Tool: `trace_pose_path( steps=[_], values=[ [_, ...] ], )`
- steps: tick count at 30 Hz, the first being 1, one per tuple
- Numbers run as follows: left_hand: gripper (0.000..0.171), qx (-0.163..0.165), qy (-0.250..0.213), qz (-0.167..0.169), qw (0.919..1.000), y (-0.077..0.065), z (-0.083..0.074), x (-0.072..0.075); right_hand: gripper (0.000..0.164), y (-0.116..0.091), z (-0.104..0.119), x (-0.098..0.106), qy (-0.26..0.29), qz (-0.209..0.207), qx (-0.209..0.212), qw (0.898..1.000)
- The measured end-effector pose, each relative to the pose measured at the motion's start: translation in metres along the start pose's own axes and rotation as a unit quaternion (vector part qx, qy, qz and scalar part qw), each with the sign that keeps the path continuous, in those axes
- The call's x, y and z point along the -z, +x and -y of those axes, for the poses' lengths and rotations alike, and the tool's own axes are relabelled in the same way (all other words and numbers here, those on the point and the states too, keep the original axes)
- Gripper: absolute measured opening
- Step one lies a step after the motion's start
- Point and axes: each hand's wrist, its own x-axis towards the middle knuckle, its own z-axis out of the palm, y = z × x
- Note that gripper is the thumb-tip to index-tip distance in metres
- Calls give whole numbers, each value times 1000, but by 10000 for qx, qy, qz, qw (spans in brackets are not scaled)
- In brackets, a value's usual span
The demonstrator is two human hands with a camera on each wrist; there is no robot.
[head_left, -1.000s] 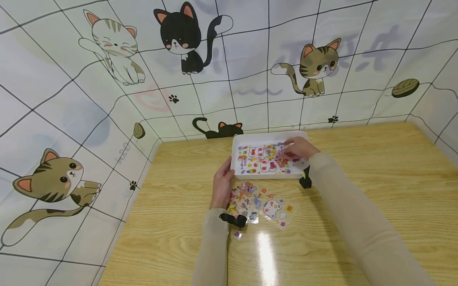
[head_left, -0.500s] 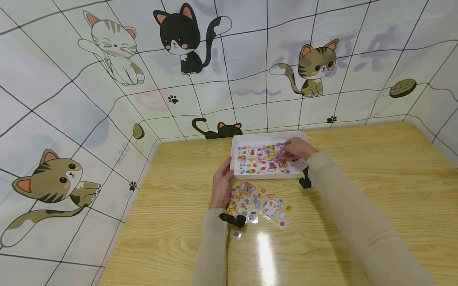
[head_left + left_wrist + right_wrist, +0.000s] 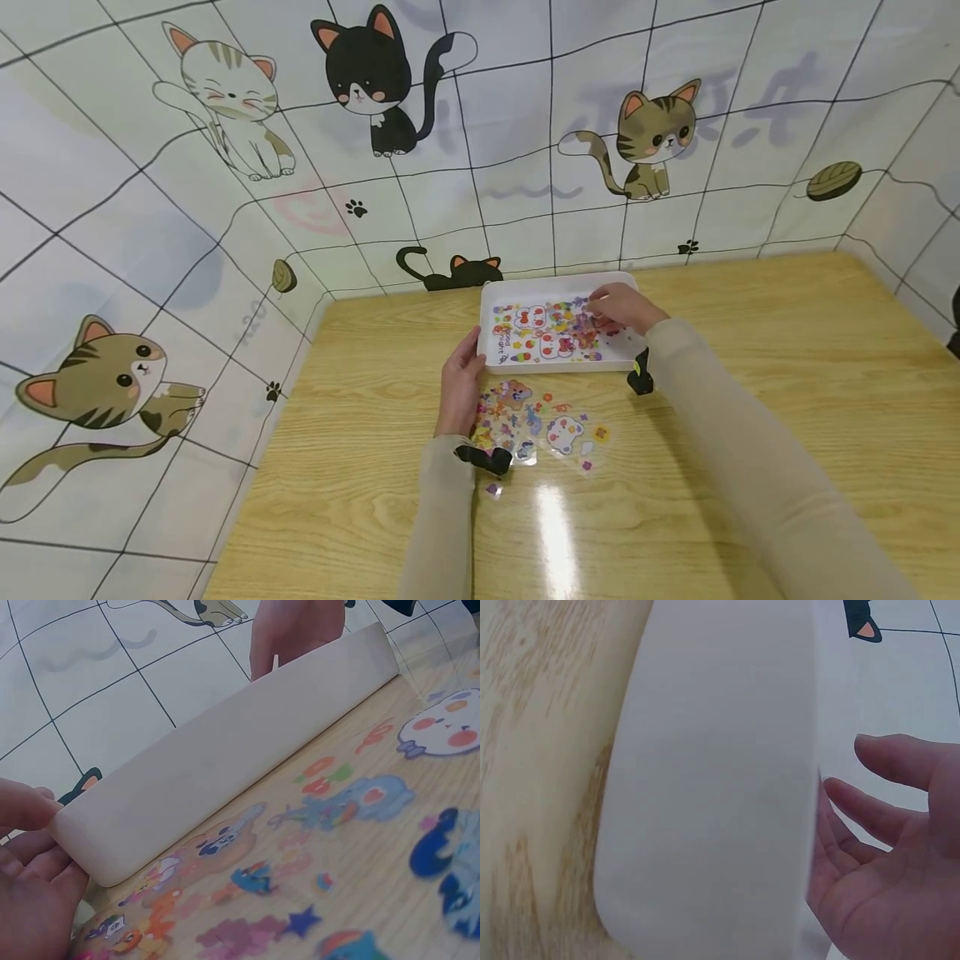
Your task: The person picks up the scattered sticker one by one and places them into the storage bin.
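Pale wood-grain surface (image 3: 345,517) in the foreground bears loose clear-backed stickers (image 3: 533,419), scattered just in front of the white tray (image 3: 558,367), whose near left corner the left hand (image 3: 460,387) pinches between thumb and fingers. Inside the tray lie more printed stickers (image 3: 555,345); over their right part the right hand (image 3: 621,307) dips in from the right end, thumb and index finger spread apart, remaining fingertips partly hidden by the tray wall. Beyond stands a white gridded wall covering (image 3: 517,175) printed with cartoon cats.
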Motion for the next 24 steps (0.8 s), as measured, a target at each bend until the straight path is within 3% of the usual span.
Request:
trace_pose_path(
  steps=[18,24],
  values=[
    [45,-200,-91,9,9998,0,-2,0,45,-23,4,-3,340,-155,729,9966],
    [45,2,-153,38,9999,-4,-11,-1,46,-35,-2,-5,448,-114,870,9951]
  ],
)
